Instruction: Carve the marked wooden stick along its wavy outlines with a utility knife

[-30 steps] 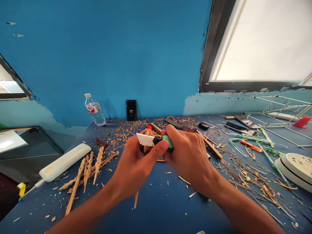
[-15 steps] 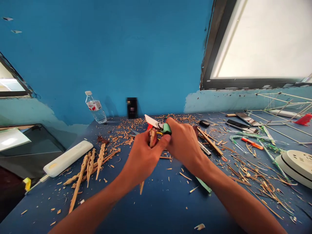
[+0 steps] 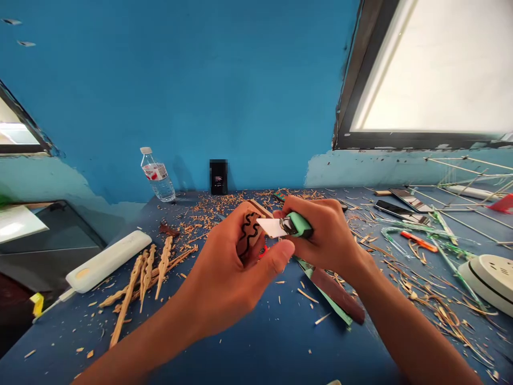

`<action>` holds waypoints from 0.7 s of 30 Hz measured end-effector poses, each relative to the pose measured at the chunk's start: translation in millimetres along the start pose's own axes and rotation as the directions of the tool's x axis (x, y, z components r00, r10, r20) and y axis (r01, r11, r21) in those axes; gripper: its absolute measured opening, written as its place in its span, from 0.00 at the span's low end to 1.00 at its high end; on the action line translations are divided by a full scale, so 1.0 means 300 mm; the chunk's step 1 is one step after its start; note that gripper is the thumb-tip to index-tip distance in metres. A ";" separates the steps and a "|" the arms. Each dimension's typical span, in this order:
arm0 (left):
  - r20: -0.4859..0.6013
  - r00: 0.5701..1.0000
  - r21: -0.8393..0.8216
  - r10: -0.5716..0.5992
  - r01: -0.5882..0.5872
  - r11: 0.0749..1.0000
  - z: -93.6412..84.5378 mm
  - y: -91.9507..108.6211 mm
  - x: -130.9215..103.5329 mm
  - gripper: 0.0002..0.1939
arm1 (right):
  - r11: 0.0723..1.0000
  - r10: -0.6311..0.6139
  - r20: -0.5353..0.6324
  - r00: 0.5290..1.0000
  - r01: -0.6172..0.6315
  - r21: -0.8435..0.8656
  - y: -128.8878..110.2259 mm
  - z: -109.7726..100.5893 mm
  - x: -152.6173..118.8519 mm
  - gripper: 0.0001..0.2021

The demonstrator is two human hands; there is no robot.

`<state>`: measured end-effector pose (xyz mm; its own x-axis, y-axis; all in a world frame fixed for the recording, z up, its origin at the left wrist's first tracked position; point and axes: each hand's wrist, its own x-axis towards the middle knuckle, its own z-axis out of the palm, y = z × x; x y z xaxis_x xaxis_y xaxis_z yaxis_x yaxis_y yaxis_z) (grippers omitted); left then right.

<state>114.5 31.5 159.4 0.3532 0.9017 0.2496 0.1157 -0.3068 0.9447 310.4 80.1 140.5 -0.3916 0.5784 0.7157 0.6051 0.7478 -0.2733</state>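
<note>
So my left hand [image 3: 224,270] has the wooden piece [image 3: 249,235] gripped between fingers and palm, and it's turned since a moment ago: the face with the black squiggly line now shows, where I only had its bare end in view before. My thumb is straighter too, reaching out under the blade [image 3: 270,227]. My right hand [image 3: 332,222] is clenched around the green and black knife handle [image 3: 300,224], and the blade has swung down from pointing up and away to lying right by the marked edge. Can't tell if it's actually biting into the wood or just sitting next to it. Either way, I'd say I've got a much better look at the line than I did, but that thumb looks awfully close to the edge.

Below my right wrist there's a brown strip [image 3: 340,297] with green along it, way more visible now. No idea if it's lying flat on the table [image 3: 256,347] or not.

Off to the left are some carved sticks [image 3: 164,267] beside a long white bar [image 3: 108,262]. Farther back, loose shavings [image 3: 204,206], then the leaning water bottle [image 3: 162,184] and a black upright thing [image 3: 218,182] near the wall.
</note>
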 end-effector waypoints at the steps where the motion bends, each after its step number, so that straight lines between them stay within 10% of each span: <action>1: -0.010 1.000 0.029 0.010 -0.010 1.000 0.002 0.000 -0.003 0.15 | 1.000 -0.005 0.004 1.000 0.005 -0.008 -0.007 -0.001 -0.001 0.06; 12: -0.142 0.939 0.519 0.313 -0.198 0.831 0.019 0.012 -0.006 0.14 | 0.992 0.105 0.026 0.994 -0.103 -0.066 -0.086 -0.017 -0.017 0.08; 21: -0.213 0.954 0.292 0.210 -0.143 0.946 0.037 -0.051 0.002 0.16 | 0.935 0.163 -0.110 0.980 -0.189 -0.300 -0.078 0.053 -0.020 0.04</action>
<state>123.2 33.3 142.8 0.1636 0.8607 0.4822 0.3304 -0.5083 0.7953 287.6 64.2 132.3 -0.2090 0.6535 0.7275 0.8478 0.4919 -0.1983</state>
